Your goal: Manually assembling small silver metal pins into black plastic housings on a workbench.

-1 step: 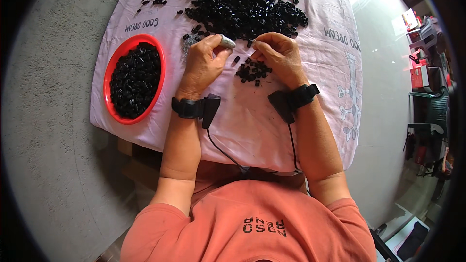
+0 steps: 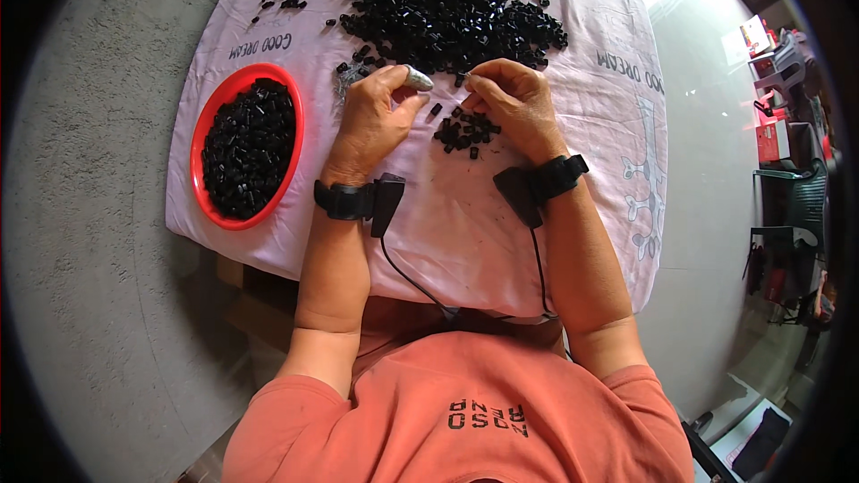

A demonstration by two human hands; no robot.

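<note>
Now, left hand (image 2: 371, 121): curled, silver thumb cap on — grip unclear.
Right hand (image 2: 514, 103): pinching small black piece.
Loose pieces (image 2: 465, 130): between hands.
Far: large black heap (image 2: 438, 0).
Left: red bowl (image 2: 208, 125), filled — white cloth (image 2: 465, 224) beneath.

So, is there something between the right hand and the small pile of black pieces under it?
Nothing visible: the right hand sits just above the small pile on the cloth, with no object between them.
</note>
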